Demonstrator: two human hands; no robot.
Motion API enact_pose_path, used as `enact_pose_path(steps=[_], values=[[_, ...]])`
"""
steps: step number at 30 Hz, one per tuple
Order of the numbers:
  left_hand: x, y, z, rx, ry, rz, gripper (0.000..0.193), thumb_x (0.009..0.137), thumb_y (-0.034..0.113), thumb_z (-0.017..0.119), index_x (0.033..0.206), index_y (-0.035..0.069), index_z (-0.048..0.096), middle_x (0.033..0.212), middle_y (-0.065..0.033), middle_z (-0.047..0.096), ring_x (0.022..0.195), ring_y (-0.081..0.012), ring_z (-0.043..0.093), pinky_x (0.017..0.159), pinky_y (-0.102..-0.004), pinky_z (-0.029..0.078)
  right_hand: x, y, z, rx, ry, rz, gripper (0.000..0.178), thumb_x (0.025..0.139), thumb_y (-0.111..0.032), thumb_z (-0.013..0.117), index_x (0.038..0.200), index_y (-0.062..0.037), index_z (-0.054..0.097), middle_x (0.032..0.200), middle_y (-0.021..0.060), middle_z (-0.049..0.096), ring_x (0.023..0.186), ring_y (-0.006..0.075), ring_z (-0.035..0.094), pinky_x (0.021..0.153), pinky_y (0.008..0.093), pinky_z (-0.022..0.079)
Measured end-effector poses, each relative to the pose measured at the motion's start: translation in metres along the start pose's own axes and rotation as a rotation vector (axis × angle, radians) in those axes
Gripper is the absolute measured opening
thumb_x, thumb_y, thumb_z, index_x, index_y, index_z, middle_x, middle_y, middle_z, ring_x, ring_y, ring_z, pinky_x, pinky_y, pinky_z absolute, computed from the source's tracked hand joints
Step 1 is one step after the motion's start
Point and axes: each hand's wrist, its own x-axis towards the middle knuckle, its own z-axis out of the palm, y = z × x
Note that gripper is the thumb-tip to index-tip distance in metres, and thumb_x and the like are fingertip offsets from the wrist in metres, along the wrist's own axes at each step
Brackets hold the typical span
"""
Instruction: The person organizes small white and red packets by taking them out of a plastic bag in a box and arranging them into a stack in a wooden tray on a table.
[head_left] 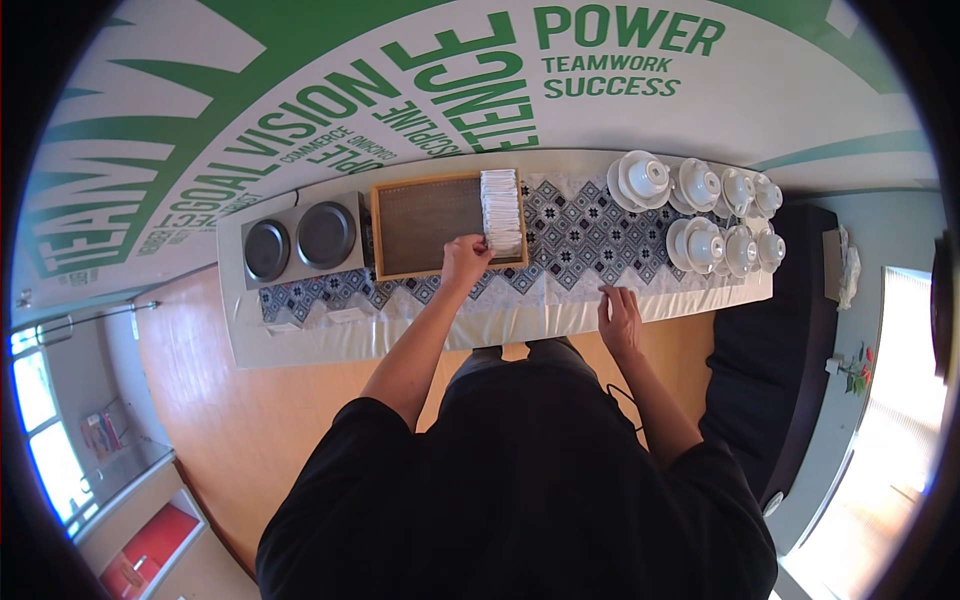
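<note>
My left hand (467, 261) reaches over the near edge of a shallow wooden tray (425, 275). Its fingers are pinched together at the near end of a row of slim white paper packets (501, 205), which stand packed along the tray's right side. The fingertips touch the nearest packet; how firmly they grip it is hard to see. Over the front edge of the table, to the right of the tray, hovers my right hand (621, 318), holding nothing, its fingers loosely bent and somewhat apart.
A double hot plate with dark round burners (326, 235) stands left of the tray. White cups on saucers (640, 180) line the table's right end in two rows. Beneath them lies a patterned runner (570, 235) over a pale tablecloth (520, 318). A lettered wall (330, 150) rises behind.
</note>
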Motion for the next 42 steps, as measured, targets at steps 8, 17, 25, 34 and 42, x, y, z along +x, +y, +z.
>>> enact_pose_path(steps=[8,17,25,34,42], values=[[0.002,0.009,0.000,0.020,0.080,0.017,0.027,0.090,0.024,0.081,0.108,0.005,0.085,0.099,-0.0176,0.084,0.095,-0.0345,0.082,0.090,-0.0430,0.064,-0.076,0.023,-0.010,0.016,0.033,0.193,0.022,0.098,0.004,0.066,0.118,-0.0044,0.068,0.105,0.0172,0.071,0.100,0.0402,0.068,0.085,0.0491,0.057],[-0.002,0.006,0.004,0.023,0.094,-0.032,0.025,0.089,0.018,0.078,0.108,0.004,0.085,0.098,-0.0178,0.084,0.095,-0.0336,0.082,0.090,-0.0415,0.064,-0.099,0.048,-0.016,0.049,0.046,0.272,0.021,0.099,0.004,0.065,0.118,-0.0046,0.067,0.102,0.0179,0.070,0.095,0.0395,0.069,0.080,0.0485,0.057],[0.004,-0.011,0.011,0.093,0.191,-0.004,0.025,0.087,0.012,0.075,0.109,0.003,0.084,0.099,-0.0173,0.084,0.096,-0.0331,0.082,0.090,-0.0414,0.064,-0.147,0.072,-0.045,0.023,0.100,0.370,0.019,0.100,0.003,0.067,0.118,-0.0032,0.069,0.100,0.0166,0.071,0.079,0.0322,0.068,0.070,0.0427,0.057],[-0.068,0.048,0.024,0.209,0.466,0.506,0.036,0.089,-0.009,0.066,0.118,0.010,0.075,0.104,-0.0155,0.063,0.087,-0.0349,0.070,0.078,-0.0478,0.058,-0.243,0.149,-0.080,0.061,0.038,0.631,0.014,0.102,-0.001,0.068,0.115,-0.0027,0.071,0.103,0.0163,0.074,0.079,0.0304,0.072,0.073,0.0423,0.060],[-0.180,0.079,0.150,0.374,-0.126,0.791,0.031,0.089,-0.004,0.069,0.112,0.016,0.077,0.100,-0.0067,0.061,0.081,-0.0301,0.070,0.072,-0.0448,0.058,-0.414,0.281,-0.096,0.117,-0.034,0.723,0.013,0.102,-0.014,0.072,0.110,-0.0053,0.077,0.100,0.0175,0.079,0.092,0.0342,0.078,0.082,0.0447,0.063]])
